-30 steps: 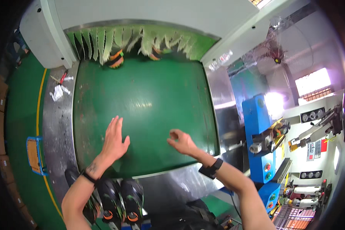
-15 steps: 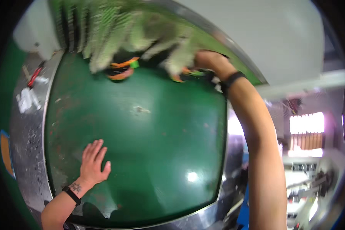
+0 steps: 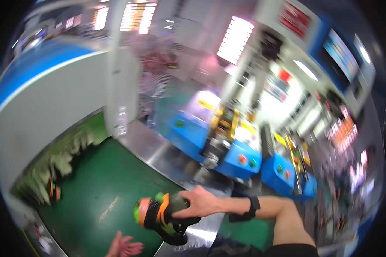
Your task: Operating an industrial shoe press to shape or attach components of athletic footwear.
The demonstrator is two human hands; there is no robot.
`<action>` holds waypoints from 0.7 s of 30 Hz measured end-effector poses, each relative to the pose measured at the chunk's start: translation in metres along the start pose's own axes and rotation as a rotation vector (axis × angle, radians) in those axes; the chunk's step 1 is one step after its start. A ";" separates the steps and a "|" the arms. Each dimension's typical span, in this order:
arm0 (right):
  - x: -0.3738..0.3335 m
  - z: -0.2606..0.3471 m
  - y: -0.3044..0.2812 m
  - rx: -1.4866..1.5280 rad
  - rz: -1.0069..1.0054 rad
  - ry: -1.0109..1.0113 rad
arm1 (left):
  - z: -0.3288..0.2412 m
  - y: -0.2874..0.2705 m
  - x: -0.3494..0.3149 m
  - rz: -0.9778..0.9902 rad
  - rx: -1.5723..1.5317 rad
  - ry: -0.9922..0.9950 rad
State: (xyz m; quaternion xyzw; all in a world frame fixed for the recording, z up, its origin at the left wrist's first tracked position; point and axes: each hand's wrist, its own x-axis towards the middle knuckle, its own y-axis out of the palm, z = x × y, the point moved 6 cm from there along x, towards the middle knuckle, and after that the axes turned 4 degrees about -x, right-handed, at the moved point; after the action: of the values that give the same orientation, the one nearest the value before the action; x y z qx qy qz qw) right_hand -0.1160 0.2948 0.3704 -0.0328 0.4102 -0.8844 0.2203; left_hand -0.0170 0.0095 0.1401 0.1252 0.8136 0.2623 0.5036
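Observation:
My right hand (image 3: pixel 199 202) is closed around a rounded black, orange and green piece (image 3: pixel 152 213) with dark loop-like parts hanging below it. Its exact kind is blurred. The hand holds it above the near right edge of the green belt surface (image 3: pixel 96 182). At the lower edge of the picture, my left hand (image 3: pixel 126 247) has its fingers spread and nothing in them. A second black and orange piece (image 3: pixel 54 191) rests at the far left, against the pale green strip curtain (image 3: pixel 58 165).
A grey-white housing (image 3: pixel 51 103) rises over the curtain. Metal edging (image 3: pixel 158 143) borders the belt. Beyond it stand blue machine boxes (image 3: pixel 238 158) with coloured push buttons and metal fixtures. A screen (image 3: pixel 341 55) hangs at the upper right.
The view has swung right toward the machines. My right hand has come away from the strip curtain and now holds the black and orange piece. My left hand is lower in view.

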 end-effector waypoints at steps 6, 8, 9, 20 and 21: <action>-0.103 0.038 0.002 -0.495 0.019 -1.048 | 0.022 0.206 0.057 -0.154 0.005 0.701; -0.140 0.029 -0.002 -0.517 -0.105 -1.313 | 0.071 0.140 0.041 -0.271 -0.134 1.073; -0.159 -0.012 -0.043 -0.247 -0.295 -0.914 | 0.067 0.213 0.029 0.192 -0.489 0.702; -0.259 -0.184 -0.107 0.773 -0.301 -0.170 | 0.083 0.437 0.061 0.469 -0.141 0.772; -0.268 -0.197 -0.123 0.779 -0.347 -0.122 | 0.089 0.448 0.072 0.447 -0.075 0.748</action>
State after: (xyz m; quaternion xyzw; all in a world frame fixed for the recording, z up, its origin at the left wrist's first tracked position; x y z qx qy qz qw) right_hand 0.0336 0.6159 0.3639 -0.0677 0.0206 -0.9936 0.0881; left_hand 0.0017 0.4423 0.3020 0.1763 0.8828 0.4215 0.1092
